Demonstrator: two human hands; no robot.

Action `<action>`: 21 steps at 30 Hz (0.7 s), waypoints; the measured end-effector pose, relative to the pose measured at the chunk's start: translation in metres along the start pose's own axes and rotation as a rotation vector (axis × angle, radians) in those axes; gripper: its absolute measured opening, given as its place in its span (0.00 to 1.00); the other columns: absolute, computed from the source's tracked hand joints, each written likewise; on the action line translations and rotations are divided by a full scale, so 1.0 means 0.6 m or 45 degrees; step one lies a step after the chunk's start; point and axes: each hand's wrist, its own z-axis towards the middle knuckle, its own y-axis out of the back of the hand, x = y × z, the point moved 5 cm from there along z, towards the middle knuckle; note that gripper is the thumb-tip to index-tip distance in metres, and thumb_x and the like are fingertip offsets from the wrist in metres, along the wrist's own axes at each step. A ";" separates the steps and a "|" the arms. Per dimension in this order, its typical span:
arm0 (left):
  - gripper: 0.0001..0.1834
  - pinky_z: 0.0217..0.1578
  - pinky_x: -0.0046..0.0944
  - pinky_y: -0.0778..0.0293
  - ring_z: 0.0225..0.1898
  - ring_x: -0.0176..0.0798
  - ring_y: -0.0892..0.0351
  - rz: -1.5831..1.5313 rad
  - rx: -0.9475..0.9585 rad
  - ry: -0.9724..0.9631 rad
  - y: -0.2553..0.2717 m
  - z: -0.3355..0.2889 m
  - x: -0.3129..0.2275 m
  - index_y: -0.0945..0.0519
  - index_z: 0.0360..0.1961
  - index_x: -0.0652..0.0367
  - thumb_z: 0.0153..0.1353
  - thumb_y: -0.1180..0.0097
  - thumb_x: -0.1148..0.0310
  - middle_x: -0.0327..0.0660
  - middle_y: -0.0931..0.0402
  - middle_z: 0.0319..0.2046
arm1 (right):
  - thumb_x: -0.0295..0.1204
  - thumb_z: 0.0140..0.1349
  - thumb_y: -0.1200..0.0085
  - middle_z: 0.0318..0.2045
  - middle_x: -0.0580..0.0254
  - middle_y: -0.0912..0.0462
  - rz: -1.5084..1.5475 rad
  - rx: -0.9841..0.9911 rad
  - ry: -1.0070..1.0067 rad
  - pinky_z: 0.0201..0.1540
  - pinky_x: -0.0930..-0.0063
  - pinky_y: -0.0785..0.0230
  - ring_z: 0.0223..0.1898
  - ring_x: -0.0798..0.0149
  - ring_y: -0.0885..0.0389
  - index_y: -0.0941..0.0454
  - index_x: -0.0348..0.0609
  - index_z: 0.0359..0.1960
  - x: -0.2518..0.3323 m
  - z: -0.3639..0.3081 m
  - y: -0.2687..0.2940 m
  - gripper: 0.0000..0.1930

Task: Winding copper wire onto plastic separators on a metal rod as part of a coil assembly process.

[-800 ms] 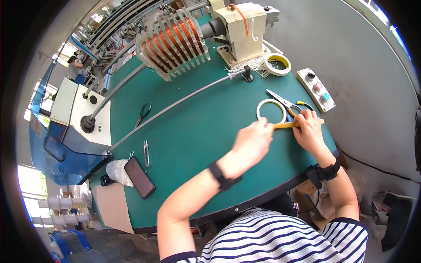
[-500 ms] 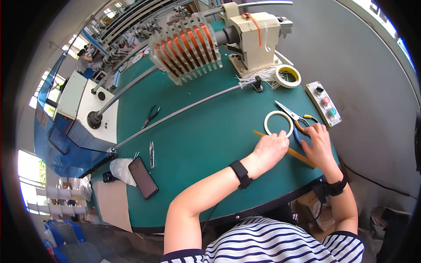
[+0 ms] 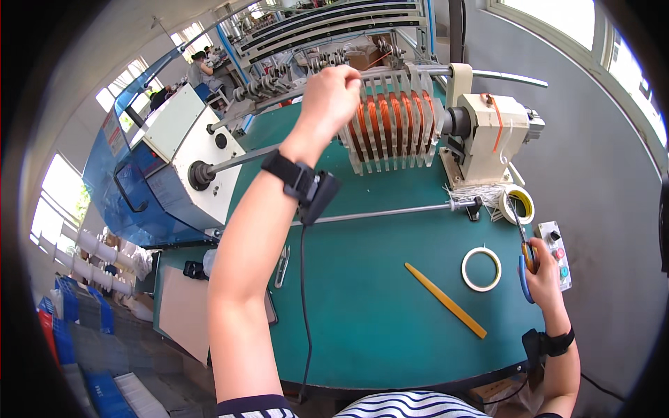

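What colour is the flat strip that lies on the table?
The flat strip is yellow; the head view shows it.

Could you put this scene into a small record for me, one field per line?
Place: green table
Left hand: at the left end of the copper coil, fingers bent; whether it touches or grips anything is unclear
Right hand: holds scissors, blades pointing away from the person
Between the arms: yellow strip, lying flat
Near the scissors: white ring, lying to their left
Far right: control box with buttons
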 end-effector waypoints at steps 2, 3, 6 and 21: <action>0.11 0.41 0.40 0.25 0.36 0.46 0.19 0.053 -0.056 0.035 -0.008 0.049 0.042 0.17 0.37 0.56 0.55 0.47 0.66 0.46 0.18 0.32 | 0.27 0.46 0.38 0.16 0.56 0.31 -0.059 -0.055 0.173 0.25 0.68 0.38 0.18 0.58 0.30 0.29 0.38 0.37 0.102 0.031 0.020 0.17; 0.11 0.41 0.43 0.24 0.36 0.49 0.19 0.069 -0.106 0.006 -0.016 0.069 0.060 0.16 0.34 0.55 0.53 0.46 0.66 0.46 0.19 0.31 | 0.29 0.46 0.36 0.16 0.55 0.30 -0.134 -0.098 0.284 0.26 0.67 0.36 0.19 0.56 0.28 0.29 0.38 0.35 0.147 0.052 0.021 0.17; 0.10 0.43 0.44 0.25 0.36 0.50 0.19 0.157 0.013 0.069 -0.077 0.108 0.059 0.16 0.33 0.54 0.52 0.45 0.64 0.46 0.18 0.31 | 0.29 0.48 0.37 0.22 0.49 0.24 -0.277 -0.324 0.636 0.31 0.62 0.31 0.26 0.49 0.22 0.29 0.37 0.32 0.247 0.120 0.022 0.14; 0.06 0.32 0.28 0.33 0.25 0.26 0.28 -0.718 0.225 0.270 -0.085 0.098 0.036 0.17 0.30 0.60 0.54 0.40 0.70 0.34 0.23 0.21 | 0.24 0.53 0.46 0.35 0.50 0.21 -1.043 -0.853 0.998 0.34 0.63 0.24 0.36 0.52 0.18 0.25 0.36 0.32 0.478 0.361 -0.071 0.06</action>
